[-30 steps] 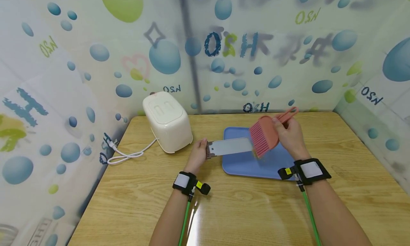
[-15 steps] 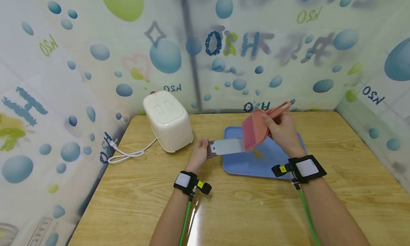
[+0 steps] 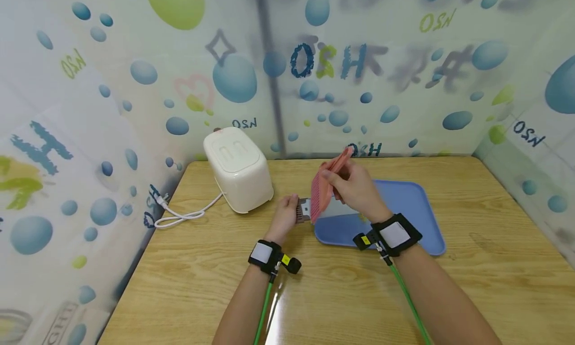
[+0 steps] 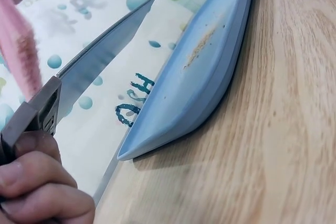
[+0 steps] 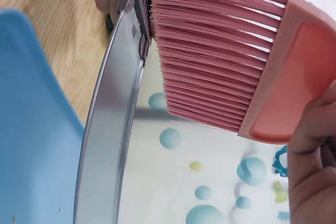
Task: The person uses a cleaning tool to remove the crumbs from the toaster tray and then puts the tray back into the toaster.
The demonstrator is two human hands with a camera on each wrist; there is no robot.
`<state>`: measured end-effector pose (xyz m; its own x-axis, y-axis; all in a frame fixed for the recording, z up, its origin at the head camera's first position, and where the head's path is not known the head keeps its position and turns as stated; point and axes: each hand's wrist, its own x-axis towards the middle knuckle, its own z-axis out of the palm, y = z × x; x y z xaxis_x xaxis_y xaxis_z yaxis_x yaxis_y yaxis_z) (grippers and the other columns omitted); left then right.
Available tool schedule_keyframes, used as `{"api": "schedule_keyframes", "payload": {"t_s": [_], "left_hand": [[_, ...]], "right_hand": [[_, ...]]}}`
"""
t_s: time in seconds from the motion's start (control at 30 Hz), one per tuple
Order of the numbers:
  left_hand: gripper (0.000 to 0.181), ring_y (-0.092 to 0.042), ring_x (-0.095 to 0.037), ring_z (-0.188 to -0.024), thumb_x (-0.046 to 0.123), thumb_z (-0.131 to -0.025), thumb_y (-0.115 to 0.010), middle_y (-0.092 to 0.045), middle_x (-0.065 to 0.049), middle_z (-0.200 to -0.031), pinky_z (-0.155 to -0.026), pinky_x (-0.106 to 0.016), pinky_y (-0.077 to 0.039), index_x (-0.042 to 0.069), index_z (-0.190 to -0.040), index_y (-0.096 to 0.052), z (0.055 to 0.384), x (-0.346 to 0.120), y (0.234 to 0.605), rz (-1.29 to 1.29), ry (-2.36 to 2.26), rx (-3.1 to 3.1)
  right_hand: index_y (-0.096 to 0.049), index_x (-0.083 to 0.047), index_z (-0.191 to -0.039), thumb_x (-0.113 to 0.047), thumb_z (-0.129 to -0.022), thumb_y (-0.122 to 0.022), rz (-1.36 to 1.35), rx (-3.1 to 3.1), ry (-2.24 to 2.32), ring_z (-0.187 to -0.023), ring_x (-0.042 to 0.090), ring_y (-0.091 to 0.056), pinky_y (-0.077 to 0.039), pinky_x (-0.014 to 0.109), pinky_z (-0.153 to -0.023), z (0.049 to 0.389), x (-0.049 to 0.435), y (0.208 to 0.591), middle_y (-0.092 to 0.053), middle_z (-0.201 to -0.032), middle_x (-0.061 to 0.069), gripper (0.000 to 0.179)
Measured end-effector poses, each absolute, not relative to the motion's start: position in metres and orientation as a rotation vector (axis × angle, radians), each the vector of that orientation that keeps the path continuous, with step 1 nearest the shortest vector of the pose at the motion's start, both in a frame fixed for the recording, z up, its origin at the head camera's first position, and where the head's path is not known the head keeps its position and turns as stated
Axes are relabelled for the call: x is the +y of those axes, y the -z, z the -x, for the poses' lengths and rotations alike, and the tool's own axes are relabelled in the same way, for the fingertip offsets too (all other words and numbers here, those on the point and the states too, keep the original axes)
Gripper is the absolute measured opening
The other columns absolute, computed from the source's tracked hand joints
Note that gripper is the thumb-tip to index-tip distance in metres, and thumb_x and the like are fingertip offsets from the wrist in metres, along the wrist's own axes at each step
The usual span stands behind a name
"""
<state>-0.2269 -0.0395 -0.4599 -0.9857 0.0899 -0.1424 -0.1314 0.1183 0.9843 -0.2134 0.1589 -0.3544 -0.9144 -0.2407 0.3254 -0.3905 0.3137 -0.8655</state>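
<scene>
My left hand grips the brown slatted end of a flat metal crumb tray, which reaches out over a blue tray on the table. My right hand holds a coral cleaning brush with long pink bristles. In the head view the bristles overlap the inner end of the crumb tray, close to my left fingers. The right wrist view shows the bristle tips right at the brown end piece. Below, tan crumbs lie in a small heap in the blue tray.
A cream toaster stands left of my left hand near the back wall. Its white cord lies coiled at the table's left edge. Wrist straps with cameras and green cables run along both forearms.
My right hand has swung the brush leftward along the crumb tray, from its far end to the end by my left hand. The left hand has stayed nearly still.
</scene>
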Motion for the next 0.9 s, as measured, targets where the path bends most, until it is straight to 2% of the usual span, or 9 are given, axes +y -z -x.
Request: {"api": "schedule_keyframes", "payload": {"t_s": [0.23,0.37,0.57,0.9], "left_hand": [[0.044,-0.052,-0.014,-0.08,0.03,-0.112,-0.037,-0.055,-0.004,-0.091,-0.068,-0.025,-0.043,-0.006,-0.117,-0.061,0.228,-0.036,0.459,0.029,-1.996,2.231],[0.043,-0.051,-0.015,-0.084,0.028,-0.112,-0.036,-0.056,-0.005,-0.093,-0.071,-0.026,-0.042,-0.006,-0.12,-0.061,0.228,-0.036,0.458,0.032,-1.985,2.231],[0.046,-0.052,-0.016,-0.087,0.031,-0.112,-0.035,-0.057,-0.007,-0.097,-0.074,-0.026,-0.043,-0.006,-0.125,-0.059,0.228,-0.038,0.456,0.036,-1.985,2.214],[0.047,-0.053,-0.015,-0.085,0.033,-0.113,-0.033,-0.056,-0.007,-0.098,-0.07,-0.024,-0.045,-0.005,-0.13,-0.056,0.227,-0.042,0.459,0.045,-1.989,2.186]], "right_hand": [[-0.061,-0.004,-0.123,-0.025,-0.104,-0.061,-0.631,-2.456,-1.662,-0.044,0.022,-0.048,-0.04,0.033,-0.041,0.217,0.147,0.361,-0.055,-0.065,0.013,0.027],[-0.06,-0.006,-0.122,-0.026,-0.105,-0.061,-0.6,-2.465,-1.663,-0.044,0.022,-0.048,-0.04,0.032,-0.041,0.218,0.15,0.366,-0.055,-0.065,0.015,0.027],[-0.062,-0.005,-0.124,-0.035,-0.104,-0.06,-0.567,-2.46,-1.654,-0.044,0.023,-0.049,-0.039,0.032,-0.04,0.219,0.157,0.37,-0.055,-0.064,0.014,0.036],[-0.063,-0.004,-0.127,-0.034,-0.105,-0.059,-0.467,-2.501,-1.68,-0.045,0.02,-0.049,-0.038,0.031,-0.04,0.215,0.167,0.373,-0.054,-0.063,0.013,0.038]]}}
